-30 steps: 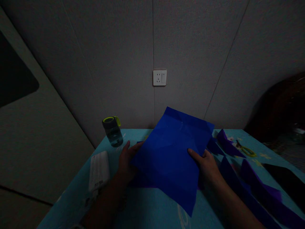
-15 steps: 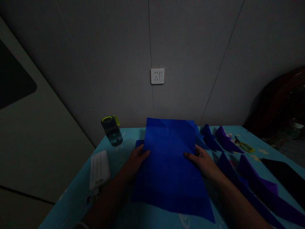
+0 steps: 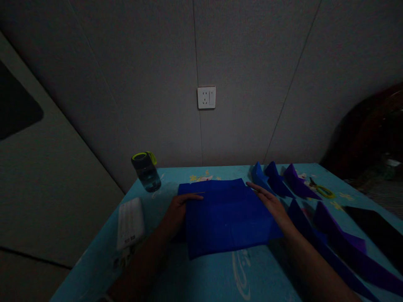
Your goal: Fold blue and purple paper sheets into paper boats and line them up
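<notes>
Blue plain-faced paper (image 3: 225, 218) between both hands (image 3: 176, 210) (image 3: 274, 206)

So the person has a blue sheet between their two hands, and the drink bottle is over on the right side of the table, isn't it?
Not quite: the head view shows the bottle on the left side of the table, beyond the white device. The blue sheet is indeed between the two hands.
</notes>
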Tool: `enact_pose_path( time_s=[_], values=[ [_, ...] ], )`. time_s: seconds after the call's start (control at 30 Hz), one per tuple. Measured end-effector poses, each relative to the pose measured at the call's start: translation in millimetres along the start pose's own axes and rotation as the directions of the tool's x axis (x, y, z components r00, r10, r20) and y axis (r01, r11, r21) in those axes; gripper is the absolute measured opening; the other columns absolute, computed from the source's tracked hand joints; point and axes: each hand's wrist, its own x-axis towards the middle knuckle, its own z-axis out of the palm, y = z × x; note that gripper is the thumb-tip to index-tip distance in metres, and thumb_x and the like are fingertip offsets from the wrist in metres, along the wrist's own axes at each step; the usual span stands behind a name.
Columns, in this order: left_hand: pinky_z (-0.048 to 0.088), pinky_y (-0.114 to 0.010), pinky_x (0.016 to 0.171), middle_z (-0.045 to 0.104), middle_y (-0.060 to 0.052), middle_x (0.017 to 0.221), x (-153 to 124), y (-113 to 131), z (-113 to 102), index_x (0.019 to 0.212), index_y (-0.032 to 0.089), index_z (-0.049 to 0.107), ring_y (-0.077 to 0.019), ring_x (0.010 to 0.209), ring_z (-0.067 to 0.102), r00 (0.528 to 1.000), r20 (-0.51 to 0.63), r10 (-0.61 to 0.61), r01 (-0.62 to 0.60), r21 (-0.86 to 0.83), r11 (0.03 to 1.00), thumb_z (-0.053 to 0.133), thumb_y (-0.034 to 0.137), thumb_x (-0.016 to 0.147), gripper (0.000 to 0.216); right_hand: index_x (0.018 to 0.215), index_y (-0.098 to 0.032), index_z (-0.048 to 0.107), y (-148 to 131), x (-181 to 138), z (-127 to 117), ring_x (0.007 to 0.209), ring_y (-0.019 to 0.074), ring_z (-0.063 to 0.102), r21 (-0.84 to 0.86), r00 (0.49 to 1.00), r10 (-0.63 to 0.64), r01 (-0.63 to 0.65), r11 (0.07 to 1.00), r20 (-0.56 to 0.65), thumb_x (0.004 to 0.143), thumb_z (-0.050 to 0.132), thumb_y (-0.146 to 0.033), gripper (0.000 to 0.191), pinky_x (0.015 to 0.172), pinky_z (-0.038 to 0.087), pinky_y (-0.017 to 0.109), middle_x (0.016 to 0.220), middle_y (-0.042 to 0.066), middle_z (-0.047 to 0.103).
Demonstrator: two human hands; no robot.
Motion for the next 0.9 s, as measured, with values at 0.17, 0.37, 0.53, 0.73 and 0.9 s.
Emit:
enact_pose_path(
  time_s=[0.17,0.37,0.53,0.73,0.9],
  values=[
    [0.054,-0.043,0.084,0.074,-0.007,0.11,3.2,-6.7,-4.2,0.071,0.022,0.078,-0.0298,0.101,0.067,0.988,-0.013,0.151,-0.147,0.146,0.978,0.06,0.019,0.069,0.019,0.086,-0.027,0.077,-1.6,-8.4,8.4,0.086,0.0328,0.074,0.152,0.956,0.293,-0.294,0.944,0.026,0.073,0.069,-0.062,0.038,0.069,0.058,0.041,0.084,0.007,0.079],
    [0.047,-0.045,0.098,0.07,-0.005,0.117,2.4,-3.8,-7.5,0.062,0.024,0.075,-0.0303,0.115,0.06,0.963,0.009,0.27,-0.262,0.273,0.926,0.055,0.018,0.072,0.023,0.097,-0.021,0.074,-1.9,-22.8,13.3,0.069,0.0263,0.074,0.043,0.92,0.304,-0.324,0.945,0.249,0.068,0.08,-0.028,0.031,0.063,0.06,0.036,0.086,0.008,0.079],
    [0.043,-0.041,0.103,0.069,-0.004,0.122,-0.7,2.2,1.4,0.114,0.026,0.071,-0.0272,0.12,0.058,0.953,-0.171,0.251,-0.23,0.138,0.963,0.057,0.036,0.086,0.033,0.105,-0.02,0.071,0.0,-21.5,17.3,0.073,0.0254,0.074,0.1,0.945,0.172,-0.206,0.973,0.278,0.071,0.077,-0.028,0.035,0.067,0.059,0.037,0.089,0.007,0.079],
    [0.052,-0.041,0.092,0.067,-0.012,0.124,1.7,-8.0,4.6,0.137,0.022,0.051,-0.0298,0.111,0.064,0.991,-0.133,0.024,-0.047,-0.175,0.983,0.061,0.058,0.083,0.066,0.112,-0.023,0.067,-0.6,-23.4,20.8,0.089,0.0255,0.073,0.174,0.977,0.071,-0.107,0.979,0.203,0.074,0.078,-0.031,0.041,0.078,0.058,0.038,0.1,0.005,0.078],
    [0.055,-0.037,0.087,0.07,-0.01,0.119,3.8,-15.3,2.1,0.13,0.021,0.056,-0.0277,0.103,0.068,0.993,-0.115,0.016,-0.015,0.011,1.0,0.076,0.043,0.074,0.063,0.114,-0.023,0.065,3.6,-21.9,22.2,0.092,0.0262,0.072,0.157,0.983,0.025,-0.053,0.986,0.18,0.073,0.079,-0.034,0.045,0.075,0.058,0.036,0.102,0.006,0.077]
  ],
)
